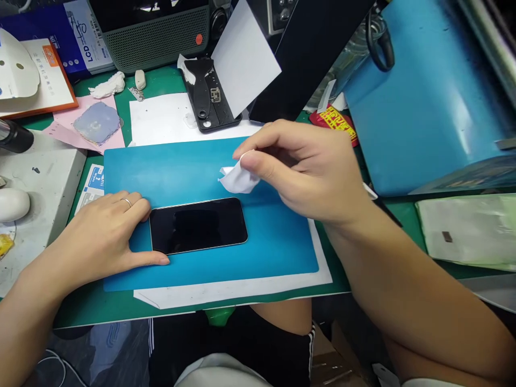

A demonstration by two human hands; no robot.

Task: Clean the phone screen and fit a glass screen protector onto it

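A smartphone (199,227) with a dark screen lies face up on a blue mat (278,252). My left hand (108,231), with a ring on one finger, grips the phone's left end. Its thumb lies along the near edge, and its curled fingers are at the far left corner. Above the mat, beyond the phone's right end, my right hand (306,166) pinches a crumpled white wipe (241,177) between thumb and index finger. The wipe hangs clear of the phone. Part of a blue and white wipe packet (93,183) shows behind my left hand.
Behind the mat lies a black phone case (217,102) with a white card (245,59) leaning over it. A grey speaker (157,45) stands at the back. Left is a white box (52,183); right, a large blue panel (419,107) and a pale plastic packet (467,231).
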